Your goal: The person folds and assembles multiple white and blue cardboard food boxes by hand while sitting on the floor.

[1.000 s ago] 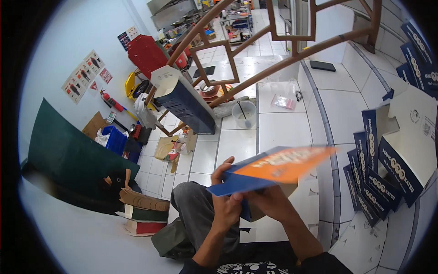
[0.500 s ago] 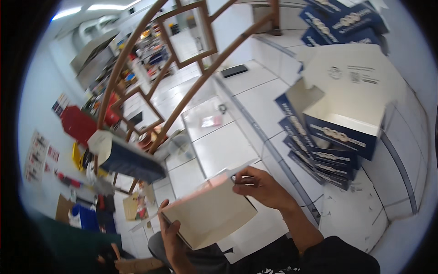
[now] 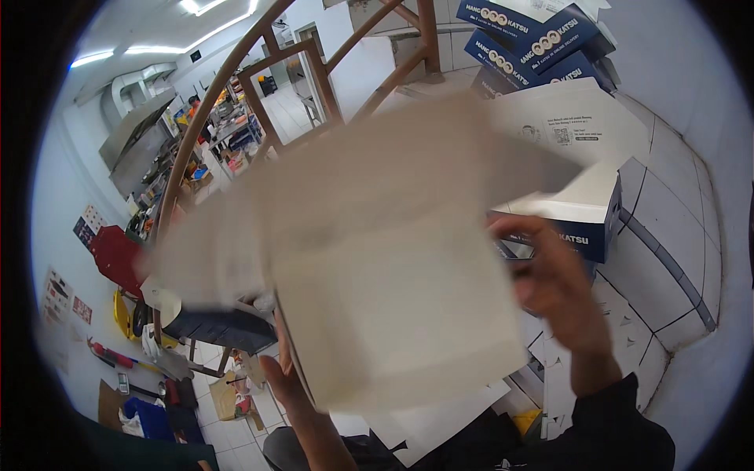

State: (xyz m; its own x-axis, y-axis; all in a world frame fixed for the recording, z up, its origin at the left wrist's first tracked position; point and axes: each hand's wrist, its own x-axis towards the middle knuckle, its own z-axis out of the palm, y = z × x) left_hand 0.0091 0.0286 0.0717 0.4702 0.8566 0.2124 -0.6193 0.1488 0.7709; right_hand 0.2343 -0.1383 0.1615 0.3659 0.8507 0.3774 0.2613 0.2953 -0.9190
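Note:
An open cardboard box (image 3: 400, 306) with a cream inside faces me above my lap, its raised lid and side flaps blurred. My left hand (image 3: 294, 385) is closed on the box's left wall, thumb apart from the fingers hidden behind the wall. At the right edge of the box is my right hand (image 3: 558, 286), its fingers half bent and smeared by motion. Whether those fingers grip the wall cannot be made out. A flat white cardboard sheet (image 3: 440, 416) lies across my lap beneath the box.
To the right, another open blue-and-white box (image 3: 593, 228) rests on the tiled steps. Several blue boxes (image 3: 542, 43) are piled behind it. A brown railing (image 3: 334, 71) curves past at the far left, with a blue box (image 3: 220, 326) beside it. A fire extinguisher (image 3: 110, 355) is farther left.
The box has come up and tilted toward me, so its lid and flaps now spread across the view. My right hand has moved right and up, from the far corner to the right edge.

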